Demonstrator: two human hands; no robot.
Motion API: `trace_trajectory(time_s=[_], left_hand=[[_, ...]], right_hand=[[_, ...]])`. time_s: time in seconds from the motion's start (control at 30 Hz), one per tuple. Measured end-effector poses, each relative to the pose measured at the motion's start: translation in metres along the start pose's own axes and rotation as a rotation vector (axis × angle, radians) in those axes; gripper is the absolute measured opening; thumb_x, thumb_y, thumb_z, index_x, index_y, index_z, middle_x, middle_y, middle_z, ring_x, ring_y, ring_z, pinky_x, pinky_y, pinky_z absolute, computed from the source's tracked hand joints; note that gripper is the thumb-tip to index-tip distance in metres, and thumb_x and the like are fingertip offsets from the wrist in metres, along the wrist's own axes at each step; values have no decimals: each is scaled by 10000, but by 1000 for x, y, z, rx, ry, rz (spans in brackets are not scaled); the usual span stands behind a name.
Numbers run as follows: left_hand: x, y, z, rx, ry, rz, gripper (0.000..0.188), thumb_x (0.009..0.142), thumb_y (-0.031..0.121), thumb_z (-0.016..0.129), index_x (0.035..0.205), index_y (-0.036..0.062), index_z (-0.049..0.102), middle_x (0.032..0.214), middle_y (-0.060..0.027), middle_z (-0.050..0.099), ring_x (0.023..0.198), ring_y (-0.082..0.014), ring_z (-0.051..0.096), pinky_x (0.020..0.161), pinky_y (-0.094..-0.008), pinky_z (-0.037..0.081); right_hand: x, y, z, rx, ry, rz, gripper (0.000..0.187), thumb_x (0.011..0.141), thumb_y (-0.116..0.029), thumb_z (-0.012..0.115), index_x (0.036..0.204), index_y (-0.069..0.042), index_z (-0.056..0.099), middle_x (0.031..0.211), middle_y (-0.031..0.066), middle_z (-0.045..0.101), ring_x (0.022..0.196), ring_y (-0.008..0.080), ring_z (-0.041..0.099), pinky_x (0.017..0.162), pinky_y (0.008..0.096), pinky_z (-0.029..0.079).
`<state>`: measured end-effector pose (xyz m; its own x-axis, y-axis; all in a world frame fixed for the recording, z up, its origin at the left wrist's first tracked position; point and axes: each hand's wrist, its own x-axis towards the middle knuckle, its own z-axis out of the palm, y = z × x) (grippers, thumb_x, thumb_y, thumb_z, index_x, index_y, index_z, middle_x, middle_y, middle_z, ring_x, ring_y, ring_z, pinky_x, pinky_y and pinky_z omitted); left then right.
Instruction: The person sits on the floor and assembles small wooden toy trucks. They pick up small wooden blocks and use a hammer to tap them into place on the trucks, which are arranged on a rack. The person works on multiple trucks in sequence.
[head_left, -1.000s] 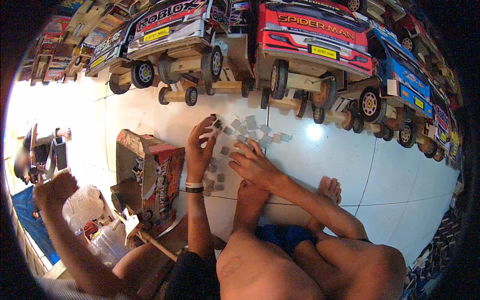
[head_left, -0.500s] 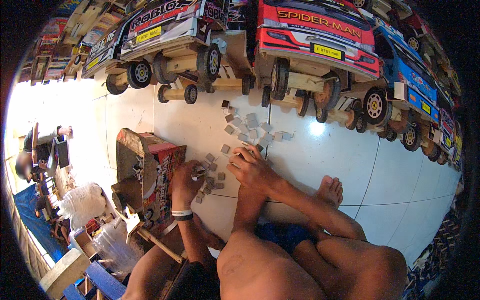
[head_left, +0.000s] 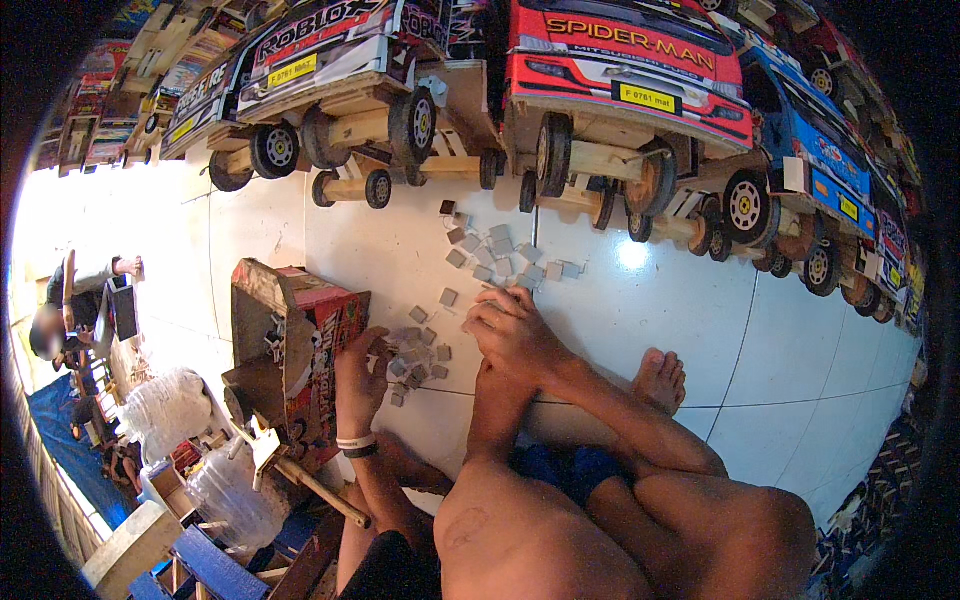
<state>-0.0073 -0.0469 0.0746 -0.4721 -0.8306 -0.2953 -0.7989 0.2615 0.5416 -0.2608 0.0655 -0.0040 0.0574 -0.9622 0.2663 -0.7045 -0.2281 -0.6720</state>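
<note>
My left hand [head_left: 360,378], with a pale wristband, is beside the red printed side of a wooden toy truck body [head_left: 325,370] lying on the floor. Its fingers are curved and apart, with nothing visible between them. Right next to it lies a loose cluster of small grey square pieces [head_left: 415,365]. My right hand [head_left: 515,330] is closed, fingers curled, just below a second group of grey squares [head_left: 500,252]. What its fingertips hold, if anything, is hidden.
Wooden toy trucks [head_left: 630,90] with black wheels stand in a row along the far side. A hammer [head_left: 300,475] rests at lower left near clear plastic bags [head_left: 235,490] and a blue wooden piece [head_left: 210,560]. Another person [head_left: 85,300] sits at far left. My bare foot [head_left: 662,382] is on the tiles.
My left hand has drawn back a little from the grey squares, and its fingers have opened. The right hand has shifted slightly, still curled.
</note>
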Motion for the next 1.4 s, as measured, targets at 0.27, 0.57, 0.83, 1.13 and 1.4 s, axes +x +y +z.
trace_trajectory(time_s=[0.27,0.57,0.83,1.13,1.4], left_hand=[[-5,11,-5,-57,60,21,277,870,-84,675,1120,27,715,984,-131,725,881,-280,706,813,-377,550],[-2,27,-14,-262,16,-118,204,1025,11,567,1154,26,725,860,-73,659,827,-152,630,754,-294,508],[19,70,18,-531,-120,-114,229,1074,97,545,1201,-8,704,1008,-110,748,846,-135,668,751,-289,529],[20,55,41,-332,110,-13,221,998,54,625,1203,-2,685,900,-163,746,741,-267,732,741,-377,572],[15,100,117,-12,183,173,478,828,111,801,1270,45,632,1205,-168,631,1091,-368,597,921,-458,512]], right_hand=[[4,8,-22,83,94,64,222,765,-119,714,982,-78,742,1102,61,682,1187,284,581,1019,490,420],[3,10,-29,136,117,120,224,789,-85,713,1011,-78,732,1106,72,710,1138,285,618,1029,474,433],[0,27,-53,213,188,332,153,883,-59,649,1019,-53,720,1047,147,716,1034,357,653,966,461,481],[-15,24,-68,215,315,465,161,931,-24,599,1057,-37,699,1055,152,708,1027,368,664,935,449,522],[-19,25,-81,155,284,497,191,934,-22,606,1098,-33,703,1114,153,709,1080,359,663,980,435,527]])
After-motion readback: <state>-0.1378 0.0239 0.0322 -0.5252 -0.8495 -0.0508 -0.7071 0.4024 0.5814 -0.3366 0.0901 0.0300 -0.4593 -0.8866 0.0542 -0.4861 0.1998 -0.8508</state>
